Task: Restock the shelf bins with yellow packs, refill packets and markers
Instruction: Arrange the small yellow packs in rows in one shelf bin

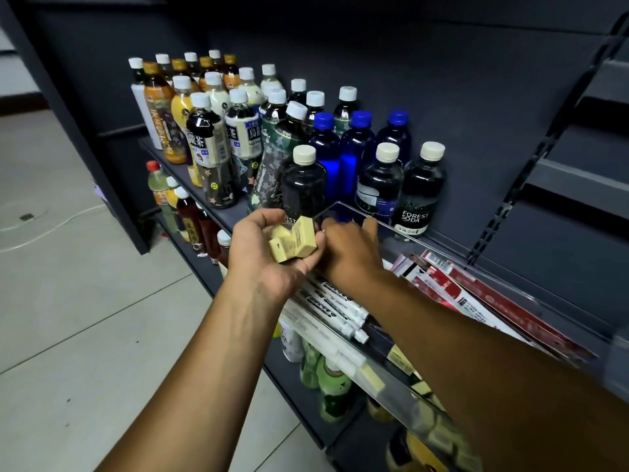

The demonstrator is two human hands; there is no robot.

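My left hand [262, 248] cups a small cluster of yellow packs [293, 242] just above the shelf's front edge. My right hand [350, 248] reaches over the clear plastic bin [384, 223], knuckles up and fingers curled downward; what they touch is hidden. White markers [335, 306] lie side by side in the bin under my right forearm. Red and white refill packets [452, 284] are stacked in the compartment to the right. More yellow packs [400, 361] show through the bin's front wall.
Drink bottles [238, 131] crowd the dark shelf [235, 212] behind and left of the bin, a Forest Soda bottle [418, 195] right at its back edge. Lower shelves hold more bottles [332, 383]. Grey tiled floor [85, 301] lies to the left.
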